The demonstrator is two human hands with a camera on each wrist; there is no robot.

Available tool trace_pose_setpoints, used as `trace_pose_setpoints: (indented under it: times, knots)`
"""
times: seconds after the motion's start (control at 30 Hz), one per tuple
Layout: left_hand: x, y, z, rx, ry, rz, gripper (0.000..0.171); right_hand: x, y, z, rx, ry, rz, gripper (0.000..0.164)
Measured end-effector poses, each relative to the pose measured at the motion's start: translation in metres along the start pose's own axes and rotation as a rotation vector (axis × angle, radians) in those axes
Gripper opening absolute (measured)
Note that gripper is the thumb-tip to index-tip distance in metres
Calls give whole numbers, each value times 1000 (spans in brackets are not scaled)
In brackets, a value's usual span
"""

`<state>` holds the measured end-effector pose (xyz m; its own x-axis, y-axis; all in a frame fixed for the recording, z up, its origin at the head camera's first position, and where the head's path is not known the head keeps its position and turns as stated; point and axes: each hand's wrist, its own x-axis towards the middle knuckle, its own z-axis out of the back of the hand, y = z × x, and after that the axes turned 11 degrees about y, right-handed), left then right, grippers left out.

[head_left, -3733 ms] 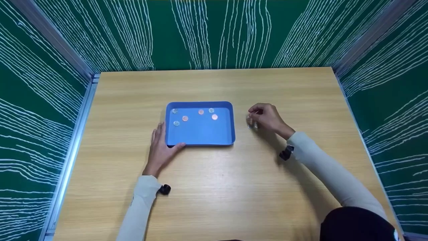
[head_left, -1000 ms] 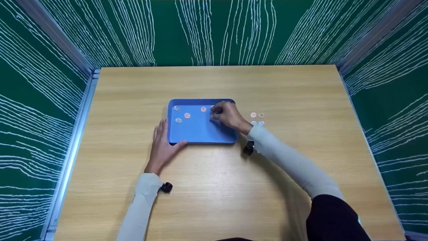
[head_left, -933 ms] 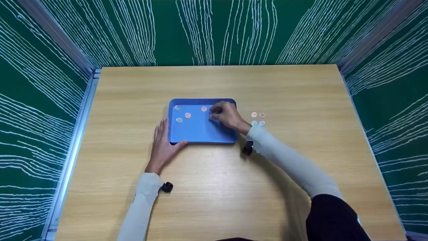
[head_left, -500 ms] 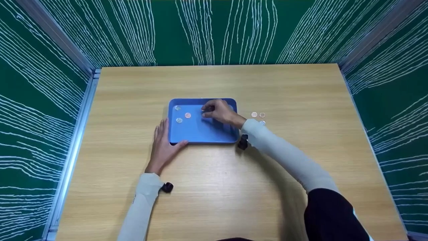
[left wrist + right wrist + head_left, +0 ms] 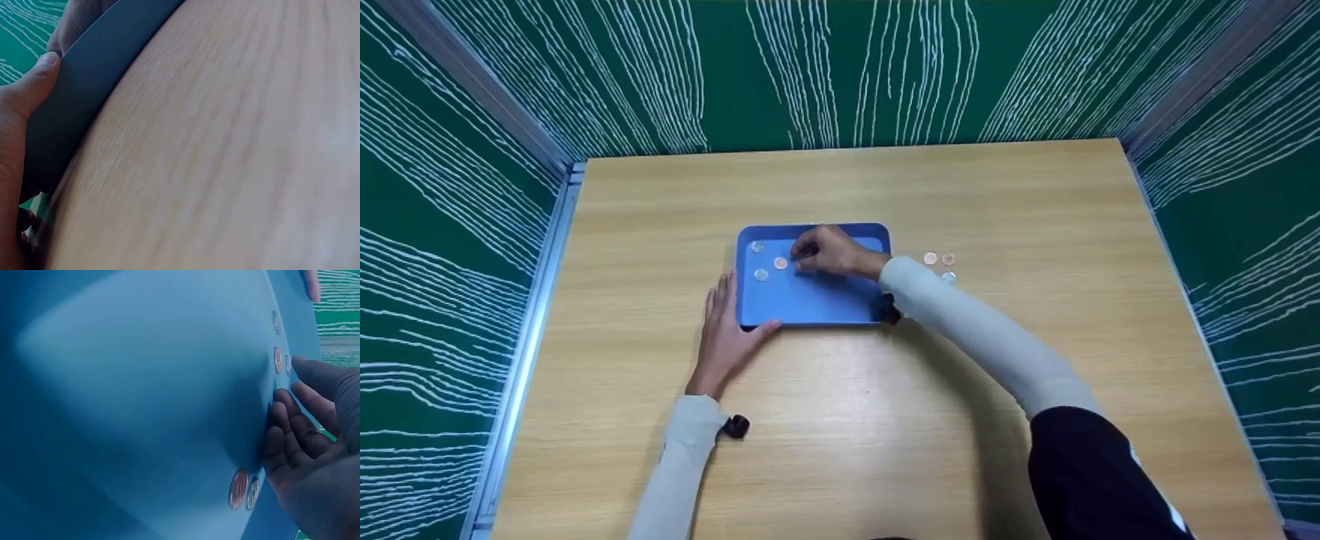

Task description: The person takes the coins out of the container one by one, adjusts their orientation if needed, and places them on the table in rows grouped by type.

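Note:
A shallow blue tray [image 5: 817, 311] lies on the table. My left hand [image 5: 727, 334] rests against its near left corner, fingers straight along the left side and thumb [image 5: 42, 73] on the front wall. Over the tray's back half hovers my right hand [image 5: 832, 251], its thumb and index finger apart and the other fingers curled; I see nothing between them. Just left of those fingertips lies a copper coin [image 5: 780, 263], with silver coins [image 5: 761, 275] beside it. In the right wrist view, another copper coin [image 5: 238, 488] and a silver coin [image 5: 253, 493] lie below the fingers.
Right of the tray, copper-coloured coins [image 5: 930, 258] and a silver coin [image 5: 949, 277] lie on the wooden table [image 5: 825, 420], partly behind the right sleeve [image 5: 975, 330]. Green panels with white streaks [image 5: 840, 75] wall in the back and sides.
My right hand has gone from the coins on the table to the tray, then left across it toward the left-hand coins. The left hand has kept its place at the corner.

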<state>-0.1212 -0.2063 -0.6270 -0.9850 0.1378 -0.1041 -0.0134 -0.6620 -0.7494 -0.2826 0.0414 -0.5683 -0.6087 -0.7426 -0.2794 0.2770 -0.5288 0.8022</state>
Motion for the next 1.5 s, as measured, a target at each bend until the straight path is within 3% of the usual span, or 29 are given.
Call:
trace_pose_setpoints:
  times: [0.17,0.57,0.83,1.13,1.5]
  knots:
    - [-2,2,1,11,-5,-7,126,13,0,-8,-45,-11,74,23]
    - [-2,5,4,16,7,28,126,31,-2,-13,-130,34,139,26]
    - [1,0,-1,-15,23,34,127,29,-15,-12,-187,13,112,28]
    - [1,-1,-2,-11,-2,9,125,30,-12,-14,-229,-14,153,23]
    - [0,0,1,-7,5,16,126,32,0,-13,-193,47,102,18]
